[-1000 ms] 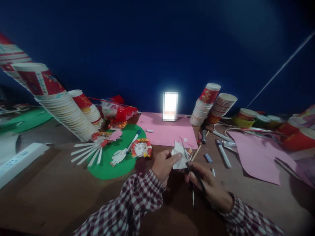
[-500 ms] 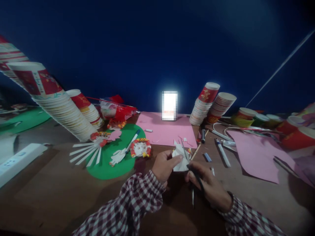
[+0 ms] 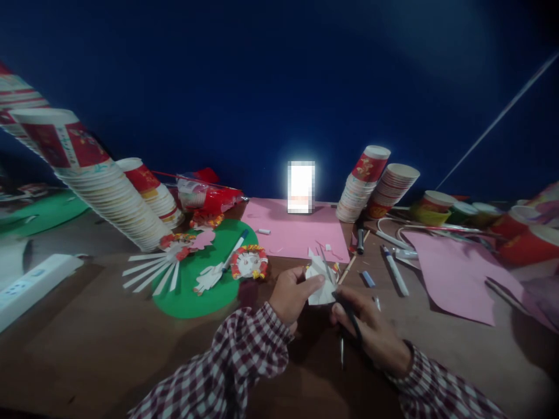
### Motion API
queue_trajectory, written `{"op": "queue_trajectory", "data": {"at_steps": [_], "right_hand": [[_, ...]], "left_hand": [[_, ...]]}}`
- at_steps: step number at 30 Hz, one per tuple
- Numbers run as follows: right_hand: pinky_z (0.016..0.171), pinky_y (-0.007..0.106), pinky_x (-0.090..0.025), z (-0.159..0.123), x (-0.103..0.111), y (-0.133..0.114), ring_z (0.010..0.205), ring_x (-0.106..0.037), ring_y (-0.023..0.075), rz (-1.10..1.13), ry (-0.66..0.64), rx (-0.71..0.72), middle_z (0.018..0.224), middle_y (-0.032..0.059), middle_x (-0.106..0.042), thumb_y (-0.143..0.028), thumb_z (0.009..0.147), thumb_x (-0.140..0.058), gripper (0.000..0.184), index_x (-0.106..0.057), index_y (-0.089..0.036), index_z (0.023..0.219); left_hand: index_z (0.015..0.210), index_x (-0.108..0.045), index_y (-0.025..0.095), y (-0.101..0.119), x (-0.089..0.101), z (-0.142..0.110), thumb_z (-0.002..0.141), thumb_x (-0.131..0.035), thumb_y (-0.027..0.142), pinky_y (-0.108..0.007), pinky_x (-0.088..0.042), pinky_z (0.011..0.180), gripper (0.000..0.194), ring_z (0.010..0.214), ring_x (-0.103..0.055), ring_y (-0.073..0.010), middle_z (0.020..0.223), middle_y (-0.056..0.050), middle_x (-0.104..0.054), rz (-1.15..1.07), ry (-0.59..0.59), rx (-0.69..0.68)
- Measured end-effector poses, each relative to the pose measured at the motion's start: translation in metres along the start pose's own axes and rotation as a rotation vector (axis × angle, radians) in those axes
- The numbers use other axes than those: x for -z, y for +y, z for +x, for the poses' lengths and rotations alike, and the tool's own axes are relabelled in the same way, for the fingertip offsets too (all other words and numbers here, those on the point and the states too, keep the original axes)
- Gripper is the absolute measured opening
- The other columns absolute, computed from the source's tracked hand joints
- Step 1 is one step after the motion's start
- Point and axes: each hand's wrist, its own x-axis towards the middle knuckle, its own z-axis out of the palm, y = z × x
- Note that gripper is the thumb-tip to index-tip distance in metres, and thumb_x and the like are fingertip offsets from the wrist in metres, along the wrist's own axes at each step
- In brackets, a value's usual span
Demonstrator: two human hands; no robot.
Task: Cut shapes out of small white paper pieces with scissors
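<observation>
Paper piece (image 3: pixel 318 297), white, small: held above the table (image 3: pixel 87 366), pinched at its left side by the fingers of the left hand (image 3: pixel 287 295). Judged light, thin, easily creased; best gripped along the broad lower part, clear of the blades. Scissors (image 3: pixel 353 321), dark-handled: in the fingers of the right hand (image 3: pixel 376 330), blades over the paper's right side.

A white power strip (image 3: pixel 38 286) lies left of paper cups (image 3: pixel 109 198) stacked in a leaning column.
</observation>
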Motion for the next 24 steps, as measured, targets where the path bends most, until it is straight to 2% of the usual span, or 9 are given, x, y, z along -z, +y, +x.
{"op": "queue_trajectory", "data": {"at_steps": [6, 17, 20, 24], "right_hand": [[0.050, 0.021, -0.040, 0.0005, -0.0001, 0.0001, 0.057, -0.046, 0.0120, -0.003, -0.002, 0.004, 0.066, 0.0002, -0.052, -0.044, 0.086, -0.049, 0.027, -0.055, -0.018, 0.082], [0.051, 0.020, -0.042, 0.0005, 0.0004, 0.0027, 0.059, -0.048, 0.0123, -0.013, 0.013, 0.018, 0.068, 0.0002, -0.054, -0.041, 0.086, -0.051, 0.025, -0.058, -0.018, 0.091], [0.055, 0.022, -0.045, 0.0010, 0.0000, -0.0013, 0.062, -0.051, 0.0136, -0.026, 0.002, 0.036, 0.071, 0.0012, -0.055, -0.040, 0.085, -0.053, 0.024, -0.059, -0.018, 0.093], [0.065, 0.025, -0.048, 0.0004, 0.0007, -0.0056, 0.074, -0.057, 0.0175, -0.024, -0.045, 0.058, 0.080, 0.0037, -0.059, -0.036, 0.085, -0.054, 0.026, -0.059, -0.020, 0.105]], "left_hand": [[0.076, -0.068, 0.008, 0.0003, -0.0009, 0.0000, 0.056, -0.075, 0.034, -0.024, -0.041, 0.056, 0.033, 0.058, -0.055, -0.0132, 0.069, -0.007, -0.066, -0.003, -0.009, 0.002], [0.077, -0.067, 0.008, 0.0006, -0.0026, -0.0010, 0.055, -0.076, 0.034, -0.025, -0.042, 0.059, 0.035, 0.059, -0.055, -0.0131, 0.069, -0.007, -0.066, -0.024, 0.003, 0.010], [0.073, -0.066, 0.009, 0.0015, -0.0014, 0.0006, 0.056, -0.075, 0.033, -0.024, -0.042, 0.057, 0.031, 0.057, -0.054, -0.0120, 0.065, -0.005, -0.064, -0.027, 0.033, -0.014], [0.072, -0.063, 0.010, 0.0083, 0.0021, 0.0018, 0.057, -0.073, 0.032, -0.022, -0.040, 0.051, 0.028, 0.053, -0.052, -0.0103, 0.062, -0.003, -0.061, -0.082, 0.094, -0.040]]}}
